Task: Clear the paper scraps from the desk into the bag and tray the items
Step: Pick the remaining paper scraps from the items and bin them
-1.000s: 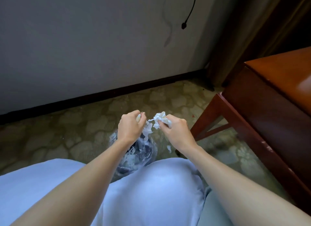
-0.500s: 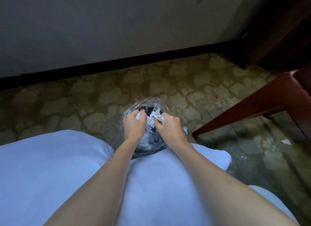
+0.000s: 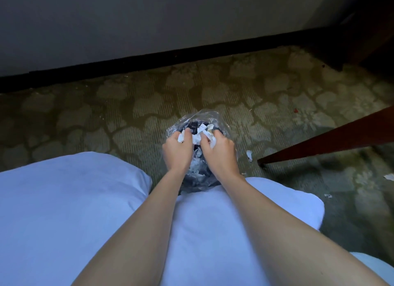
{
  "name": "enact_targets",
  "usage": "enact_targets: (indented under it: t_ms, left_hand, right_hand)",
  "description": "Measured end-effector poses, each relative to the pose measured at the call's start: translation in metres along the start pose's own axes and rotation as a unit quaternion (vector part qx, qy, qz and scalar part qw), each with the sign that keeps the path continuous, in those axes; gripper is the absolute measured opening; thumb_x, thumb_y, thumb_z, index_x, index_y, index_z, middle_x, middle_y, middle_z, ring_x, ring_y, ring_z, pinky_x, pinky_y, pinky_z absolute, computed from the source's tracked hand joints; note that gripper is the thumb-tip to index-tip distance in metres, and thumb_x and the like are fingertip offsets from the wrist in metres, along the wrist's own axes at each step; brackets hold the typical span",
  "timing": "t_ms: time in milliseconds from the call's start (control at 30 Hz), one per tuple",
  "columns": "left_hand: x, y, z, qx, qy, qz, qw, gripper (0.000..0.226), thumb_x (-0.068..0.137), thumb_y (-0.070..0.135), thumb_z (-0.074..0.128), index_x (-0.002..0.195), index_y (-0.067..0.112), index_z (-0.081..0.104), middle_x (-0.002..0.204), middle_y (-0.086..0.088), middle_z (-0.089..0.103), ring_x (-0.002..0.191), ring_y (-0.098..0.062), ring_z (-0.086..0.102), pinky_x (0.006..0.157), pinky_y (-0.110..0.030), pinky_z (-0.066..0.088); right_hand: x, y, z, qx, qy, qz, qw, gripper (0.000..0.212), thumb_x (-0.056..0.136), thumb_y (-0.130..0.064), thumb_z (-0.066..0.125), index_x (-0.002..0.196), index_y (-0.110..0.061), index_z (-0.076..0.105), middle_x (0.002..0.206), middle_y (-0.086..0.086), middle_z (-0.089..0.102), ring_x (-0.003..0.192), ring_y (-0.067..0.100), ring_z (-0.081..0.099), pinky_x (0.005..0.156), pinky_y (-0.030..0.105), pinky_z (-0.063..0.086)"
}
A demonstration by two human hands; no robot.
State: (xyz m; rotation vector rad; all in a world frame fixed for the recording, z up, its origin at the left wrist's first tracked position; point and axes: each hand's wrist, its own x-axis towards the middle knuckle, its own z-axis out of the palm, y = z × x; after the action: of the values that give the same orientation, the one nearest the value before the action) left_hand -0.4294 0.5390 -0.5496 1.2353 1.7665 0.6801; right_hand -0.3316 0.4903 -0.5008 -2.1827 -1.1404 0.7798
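A clear plastic bag (image 3: 207,115) sits on the carpet between my knees, holding white paper scraps (image 3: 197,168) over something dark. My left hand (image 3: 177,150) is curled at the bag's left side with a white scrap (image 3: 181,138) in its fingers. My right hand (image 3: 219,152) is over the bag's right side, fingers closed on a bunch of white paper scraps (image 3: 204,134) at the bag's mouth. The bag's near part is hidden by my wrists and lap.
Loose scraps lie on the patterned carpet: one (image 3: 249,155) just right of the bag, others (image 3: 389,176) at the far right. A dark red wooden leg (image 3: 324,143) of the desk slants in from the right. A wall with a black skirting (image 3: 149,58) is behind.
My view has tipped down and the desk top has left the frame. Both hands have dropped from above the bag down into its mouth, carrying the scraps.
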Motion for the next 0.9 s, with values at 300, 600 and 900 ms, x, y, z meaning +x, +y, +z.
enact_targets:
  t_ms: [300, 600, 900]
  left_hand:
    - [-0.003, -0.002, 0.007, -0.024, -0.014, -0.051, 0.998, 0.052, 0.086, 0.065, 0.054, 0.063, 0.018, 0.048, 0.053, 0.006, 0.048, 0.053, -0.015, 0.045, 0.055, -0.031, 0.035]
    - [-0.004, -0.001, 0.007, -0.026, -0.014, -0.065, 0.997, 0.036, 0.089, 0.058, 0.056, 0.084, 0.023, 0.062, 0.072, 0.007, 0.064, 0.067, -0.012, 0.058, 0.060, -0.028, 0.038]
    - [-0.008, -0.001, 0.001, -0.035, -0.032, -0.055, 0.997, 0.022, 0.095, 0.043, 0.055, 0.094, 0.024, 0.066, 0.088, 0.013, 0.067, 0.082, -0.006, 0.061, 0.063, -0.024, 0.041]
  right_hand:
    - [0.012, 0.016, 0.017, 0.100, -0.018, 0.022, 0.995, 0.016, 0.097, -0.040, 0.051, 0.088, -0.027, 0.054, 0.089, -0.007, 0.059, 0.084, 0.017, 0.054, 0.065, 0.031, 0.037]
    - [0.010, 0.013, 0.017, 0.117, -0.042, 0.070, 0.990, 0.045, 0.096, -0.034, 0.052, 0.139, -0.023, 0.048, 0.142, -0.007, 0.043, 0.093, 0.002, 0.048, 0.087, 0.030, 0.043]
    - [0.006, 0.013, 0.014, 0.120, -0.072, 0.068, 0.988, 0.044, 0.093, -0.023, 0.053, 0.137, -0.021, 0.051, 0.140, -0.008, 0.049, 0.118, 0.012, 0.053, 0.095, 0.038, 0.049]
